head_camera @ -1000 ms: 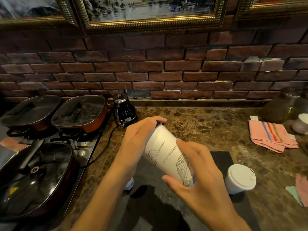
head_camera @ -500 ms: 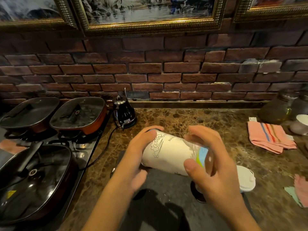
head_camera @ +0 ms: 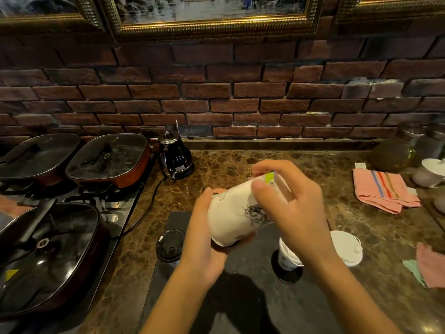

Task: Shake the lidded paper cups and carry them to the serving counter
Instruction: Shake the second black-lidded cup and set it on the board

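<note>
From the head view, both the left hand and the right hand have fingers grasping a white paper cup tipped sideways above the surface, evidently mid-shake; next likely means righting it, with other cups waiting below.

Brown marbled stone countertop is running along the foot of a brick wall. A dark flat mat is lying on it at centre front. On the mat a black-lidded cup is standing at the left edge, and a white-lidded paper cup at the right. A black electric kettle is sitting at the back left, cord trailing forward. A pink striped cloth is lying folded at the right, glass jars behind it.
</note>
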